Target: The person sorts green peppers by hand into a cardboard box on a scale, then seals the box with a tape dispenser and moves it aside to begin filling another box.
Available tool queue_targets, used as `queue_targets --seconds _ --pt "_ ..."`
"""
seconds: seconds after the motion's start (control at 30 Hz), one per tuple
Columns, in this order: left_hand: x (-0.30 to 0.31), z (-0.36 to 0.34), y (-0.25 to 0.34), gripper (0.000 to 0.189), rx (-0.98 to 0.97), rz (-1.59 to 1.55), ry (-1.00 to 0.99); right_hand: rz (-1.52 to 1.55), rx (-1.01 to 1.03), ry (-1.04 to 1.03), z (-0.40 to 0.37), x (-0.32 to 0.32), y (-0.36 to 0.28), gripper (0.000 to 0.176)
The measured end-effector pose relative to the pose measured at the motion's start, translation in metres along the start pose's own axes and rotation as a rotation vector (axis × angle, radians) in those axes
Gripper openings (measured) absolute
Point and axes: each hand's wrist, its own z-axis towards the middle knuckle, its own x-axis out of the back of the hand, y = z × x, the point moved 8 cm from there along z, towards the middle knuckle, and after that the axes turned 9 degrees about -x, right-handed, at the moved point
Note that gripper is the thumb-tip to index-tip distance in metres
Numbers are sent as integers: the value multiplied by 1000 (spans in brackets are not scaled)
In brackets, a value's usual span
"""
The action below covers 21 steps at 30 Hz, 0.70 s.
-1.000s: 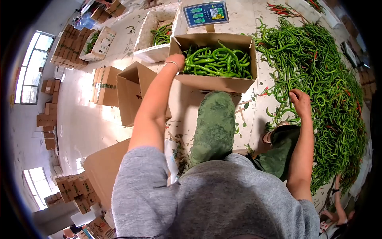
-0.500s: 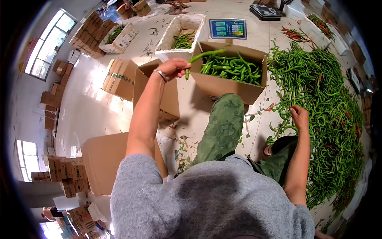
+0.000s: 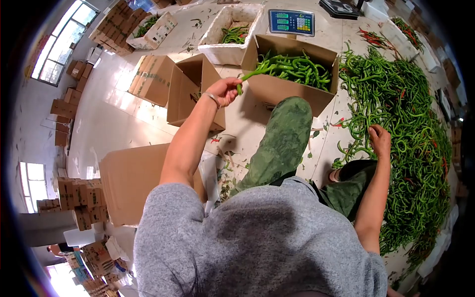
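My left hand (image 3: 225, 92) is closed on long green chili peppers (image 3: 255, 73), one pointing right over the rim of an open cardboard box (image 3: 289, 93) and a short end hanging below the fingers. Inside that box lies a heap of green chili peppers (image 3: 308, 71). My right hand (image 3: 380, 142) has its fingers pinched together at the left edge of a large pile of green chili peppers (image 3: 413, 163) on the floor. What those fingers hold, if anything, I cannot make out. A few red peppers show in the pile.
Another open cardboard box (image 3: 210, 106) stands left of the filled one. Behind are a white foam box (image 3: 225, 53) with some peppers and a weighing scale display (image 3: 292, 22). A large cardboard piece (image 3: 131, 185) lies at left. My knee (image 3: 292, 111) rises before the filled box.
The view has shifted, with the boxes now higher in frame. My left hand still holds peppers, now lower relative to the filled box. My right hand stays by the pile's edge.
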Motion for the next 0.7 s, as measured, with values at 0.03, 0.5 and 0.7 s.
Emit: queue_targets --seconds 0.03,0.5,0.7 --pt "10 -8 -15 13 13 36 61 -22 11 4 0 1 -1 18" --pt "105 -146 -144 12 62 55 172 -154 121 41 -1 7 -6 18" --pt "61 -44 124 23 -420 372 264 -170 140 65 -5 8 -13 17"
